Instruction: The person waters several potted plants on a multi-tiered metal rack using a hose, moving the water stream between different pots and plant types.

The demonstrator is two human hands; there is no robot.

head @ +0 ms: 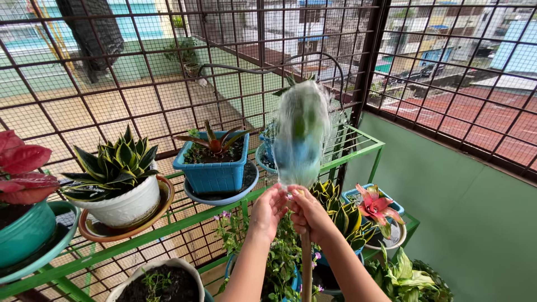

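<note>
My right hand (309, 213) is wrapped around the top of a wooden stick (306, 268) that stands upright. A clear plastic bottle (301, 134), blurred by motion, sits upside down on the stick's upper end. My left hand (269, 210) touches the bottle's neck with its fingertips, right beside the right hand. Behind the bottle a blue pot (267, 154) on the shelf is partly hidden.
A green metal shelf (184, 221) carries a blue square pot (214, 168) with a reddish plant, a white pot (126, 201) with a striped succulent and a teal pot (25, 232). More plants stand lower down. A metal grille (358, 67) encloses the balcony; a green wall (464, 218) is at right.
</note>
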